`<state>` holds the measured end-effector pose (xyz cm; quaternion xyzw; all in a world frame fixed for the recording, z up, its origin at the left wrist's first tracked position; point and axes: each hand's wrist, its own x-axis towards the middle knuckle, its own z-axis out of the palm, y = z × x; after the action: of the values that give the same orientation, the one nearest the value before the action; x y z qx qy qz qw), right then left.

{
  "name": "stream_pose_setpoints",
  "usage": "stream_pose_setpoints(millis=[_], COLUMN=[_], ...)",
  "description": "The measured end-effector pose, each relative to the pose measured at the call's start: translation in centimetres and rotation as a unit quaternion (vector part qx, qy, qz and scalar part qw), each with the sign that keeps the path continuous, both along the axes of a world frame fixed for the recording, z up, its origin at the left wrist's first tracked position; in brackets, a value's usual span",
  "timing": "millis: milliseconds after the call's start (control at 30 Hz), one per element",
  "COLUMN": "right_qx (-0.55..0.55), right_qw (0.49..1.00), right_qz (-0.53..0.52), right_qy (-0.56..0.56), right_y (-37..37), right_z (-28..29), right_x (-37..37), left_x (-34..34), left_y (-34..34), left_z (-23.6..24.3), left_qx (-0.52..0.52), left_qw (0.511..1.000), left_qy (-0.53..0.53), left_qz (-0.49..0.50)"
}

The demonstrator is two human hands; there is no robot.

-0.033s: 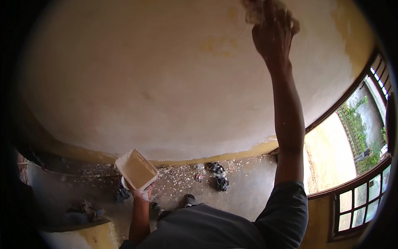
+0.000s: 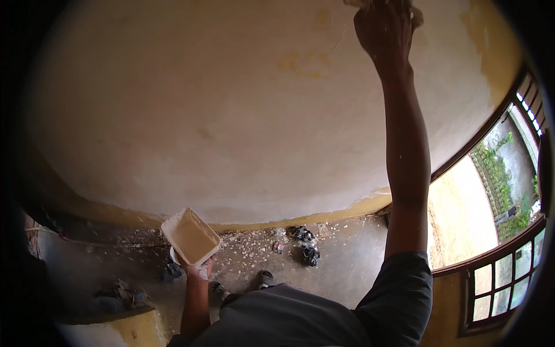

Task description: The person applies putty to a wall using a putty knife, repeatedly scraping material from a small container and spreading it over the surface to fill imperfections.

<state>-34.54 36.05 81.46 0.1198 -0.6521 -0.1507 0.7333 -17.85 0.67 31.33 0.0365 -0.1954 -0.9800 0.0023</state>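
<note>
My left hand (image 2: 199, 269) is closed under a pale rectangular tray (image 2: 171, 225), gripping it from below. Beige paste (image 2: 194, 238) covers its inside. High against the wall, my raised right hand (image 2: 386, 34) is closed around a pale, smeared flat tool (image 2: 416, 18). Only bits of this tool show beside the fingers; the top edge of the picture cuts off the rest, so its exact kind is unclear. In front of me, the wall (image 2: 202, 104) is coated whitish, with yellow patches (image 2: 303, 63) showing through near my right hand.
White flakes (image 2: 248, 238) litter the floor along the wall's foot. Black crumpled plastic (image 2: 309, 254) lies near my feet (image 2: 265, 279). A low yellowish ledge (image 2: 136, 327) stands at lower left. To the right are a bright opening (image 2: 462, 214) and a paned window (image 2: 500, 277).
My right hand has moved a little upward along the wall with the tool, taking more of it out of the picture. My left hand and the tray have stayed in place.
</note>
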Motion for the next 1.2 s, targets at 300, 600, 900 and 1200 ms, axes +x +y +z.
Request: stream_pose_setpoints(millis=[300, 600, 900, 1200], right_qx=[0.039, -0.268, -0.301, -0.299], right_qw=[0.989, 0.958, 0.926, 0.921], right_qz=[-0.136, -0.018, -0.049, 0.076], right_qy=[-0.047, -0.105, -0.22, -0.236], right_y=[-0.7, 4.8, -4.0, -8.1], right_z=[-11.0, -13.4, -20.4, -19.7], right_x=[-5.2, 0.8, -4.7, -0.9], left_x=[0.4, 0.4, 0.7, 0.4], left_y=[0.0, -2.3, -3.6, -5.3], left_z=[-0.1, -0.5, 1.1, 2.0], left_qx=[0.002, 0.012, 0.014, -0.05], left_qw=[1.0, 0.998, 0.996, 0.998], left_qy=[0.0, 0.047, -0.078, 0.027], left_qz=[-0.018, -0.036, 0.034, -0.012])
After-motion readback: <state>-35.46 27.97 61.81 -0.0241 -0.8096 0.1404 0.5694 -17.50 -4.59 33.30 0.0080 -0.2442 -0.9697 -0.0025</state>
